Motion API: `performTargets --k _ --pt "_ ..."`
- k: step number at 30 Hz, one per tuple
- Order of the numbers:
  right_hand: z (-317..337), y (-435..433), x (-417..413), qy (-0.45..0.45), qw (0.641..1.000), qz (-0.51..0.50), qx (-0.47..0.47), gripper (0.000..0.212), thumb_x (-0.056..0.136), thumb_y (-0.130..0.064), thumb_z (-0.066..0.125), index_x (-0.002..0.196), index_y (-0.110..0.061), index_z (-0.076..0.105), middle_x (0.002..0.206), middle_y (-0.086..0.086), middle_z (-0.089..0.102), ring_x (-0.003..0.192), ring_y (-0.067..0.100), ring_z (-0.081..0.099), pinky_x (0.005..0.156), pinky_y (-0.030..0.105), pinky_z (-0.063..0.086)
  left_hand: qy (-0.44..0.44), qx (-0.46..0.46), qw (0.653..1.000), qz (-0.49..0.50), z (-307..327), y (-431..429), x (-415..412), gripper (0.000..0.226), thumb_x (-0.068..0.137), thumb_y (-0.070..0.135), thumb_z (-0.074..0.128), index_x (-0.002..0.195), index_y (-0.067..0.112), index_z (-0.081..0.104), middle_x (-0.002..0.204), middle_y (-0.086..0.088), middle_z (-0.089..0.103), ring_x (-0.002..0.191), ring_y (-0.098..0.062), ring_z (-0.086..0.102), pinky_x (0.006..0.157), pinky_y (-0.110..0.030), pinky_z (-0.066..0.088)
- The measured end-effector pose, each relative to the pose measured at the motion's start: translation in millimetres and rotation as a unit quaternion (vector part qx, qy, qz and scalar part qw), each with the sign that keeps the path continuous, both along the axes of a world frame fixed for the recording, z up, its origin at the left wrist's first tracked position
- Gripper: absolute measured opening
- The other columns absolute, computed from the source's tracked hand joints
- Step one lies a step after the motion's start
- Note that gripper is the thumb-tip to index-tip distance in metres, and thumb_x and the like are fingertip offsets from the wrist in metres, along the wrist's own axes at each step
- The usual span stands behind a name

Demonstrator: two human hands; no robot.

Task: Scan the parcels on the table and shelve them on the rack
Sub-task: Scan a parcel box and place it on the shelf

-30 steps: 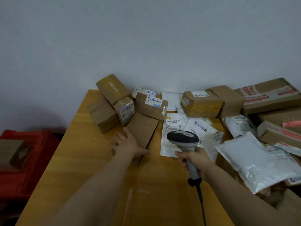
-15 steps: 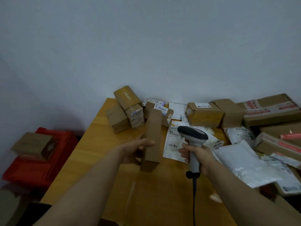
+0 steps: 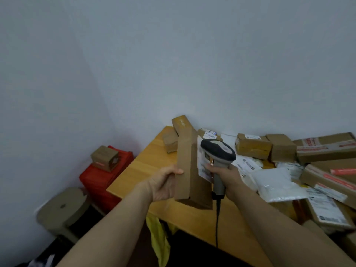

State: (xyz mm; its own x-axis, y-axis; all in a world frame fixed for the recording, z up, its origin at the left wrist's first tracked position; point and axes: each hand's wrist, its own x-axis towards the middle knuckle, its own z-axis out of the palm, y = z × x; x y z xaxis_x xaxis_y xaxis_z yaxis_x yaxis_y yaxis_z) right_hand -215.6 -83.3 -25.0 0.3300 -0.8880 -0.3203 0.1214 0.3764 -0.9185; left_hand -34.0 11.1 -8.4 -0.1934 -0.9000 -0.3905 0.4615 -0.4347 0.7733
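Note:
My left hand (image 3: 163, 185) grips a long flat cardboard parcel (image 3: 189, 170) and holds it upright above the wooden table (image 3: 142, 170). A white label shows on the parcel's right face. My right hand (image 3: 228, 177) grips the handle of a grey barcode scanner (image 3: 218, 151), whose head sits right beside that label. The scanner's black cable (image 3: 217, 224) hangs down toward me. Several more cardboard boxes (image 3: 253, 146) and white mailer bags (image 3: 277, 182) are piled across the back and right of the table.
A red crate (image 3: 100, 176) with a small cardboard box (image 3: 105, 158) on top stands on the floor left of the table, with a round grey stool (image 3: 61, 209) in front of it. A yellow cloth (image 3: 159, 241) hangs under the table's near edge. A plain wall stands behind.
My left hand took the flat parcel off the table and raised it upright toward me. My right hand brought the scanner up against its labelled side. The view swung left.

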Motion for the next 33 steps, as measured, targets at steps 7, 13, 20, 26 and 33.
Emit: performTargets --k 7,13,20,26,33 --pt "24.4 40.2 16.9 0.031 0.997 0.012 -0.074 0.029 0.072 0.008 0.077 0.092 -0.007 0.063 0.084 0.006 0.069 0.064 0.012 0.067 0.043 0.016 0.049 -0.107 0.022 0.993 0.049 34.5 56.8 2.5 0.054 0.079 0.022 0.069 0.131 0.012 0.056 0.121 -0.011 0.066 0.111 -0.028 0.064 0.09 -0.044 0.054" --pt "43.6 58.6 29.6 0.012 0.994 0.034 -0.1 0.03 0.073 -0.001 0.08 0.095 -0.008 0.062 0.091 0.007 0.071 0.079 0.017 0.068 0.058 0.027 0.053 -0.26 0.049 0.959 0.106 62.8 88.7 26.3 0.047 0.074 -0.006 0.073 0.119 0.001 0.061 0.108 -0.014 0.072 0.101 -0.028 0.069 0.089 -0.044 0.055" --pt "72.2 79.0 37.2 -0.005 0.985 0.123 -0.118 0.026 0.067 0.002 0.081 0.085 -0.009 0.065 0.077 0.005 0.074 0.072 0.022 0.068 0.071 0.041 0.057 -0.334 0.022 0.935 0.122 111.7 143.8 62.7 0.04 0.065 0.004 0.075 0.102 0.009 0.064 0.086 -0.008 0.071 0.074 -0.023 0.068 0.078 -0.038 0.055" --pt "79.0 112.5 49.2 0.015 0.978 0.169 -0.121 0.037 0.065 0.007 0.079 0.09 -0.011 0.059 0.079 0.004 0.071 0.074 0.021 0.066 0.05 0.028 0.053 -0.399 0.009 0.909 0.118 138.0 176.0 74.7 0.034 0.086 -0.003 0.058 0.117 0.01 0.06 0.092 -0.009 0.067 0.067 -0.016 0.067 0.061 -0.024 0.056" --pt "89.8 121.3 73.0 -0.073 0.992 0.082 -0.069 0.037 0.067 0.004 0.078 0.098 -0.005 0.06 0.088 0.009 0.07 0.073 0.022 0.064 0.053 0.03 0.049 -0.549 -0.01 0.781 0.297 154.5 187.6 97.0 0.07 0.079 0.023 0.078 0.141 0.012 0.046 0.136 -0.009 0.054 0.113 -0.02 0.055 0.093 -0.025 0.041"
